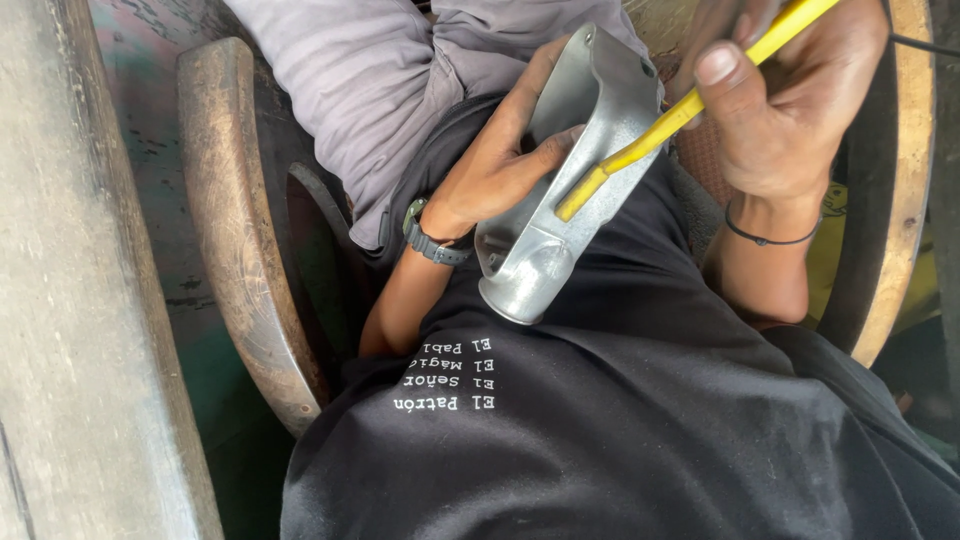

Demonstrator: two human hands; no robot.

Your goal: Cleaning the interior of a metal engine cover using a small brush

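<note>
- Grey cast-metal housing [560, 190]: elongated body with an open trough side and a round hub at its lower end; held tilted above the lap, lower end resting against the black shirt [640, 420].
- Left hand [500, 160]: closed around the housing's left edge, thumb pressed across the open face, fingers wrapped behind and mostly hidden.
- Left wrist: fitted with a dark watch [432, 240].
- Right hand [790, 100]: clenched on a yellow tool [680, 112], thumb laid along the shaft.
- Yellow tool: slender, running diagonally from upper right down to lower left; darker yellow tip seated inside the housing's trough, touching the metal.
- Right wrist: ringed by a thin black band [770, 238].
- Seating: wooden chair, curved worn armrest [240, 230] at left, matching rim at right.
- Grey trousers [380, 80]: visible above the left hand.
- Far left: weathered grey plank [70, 300], running along the frame edge.
</note>
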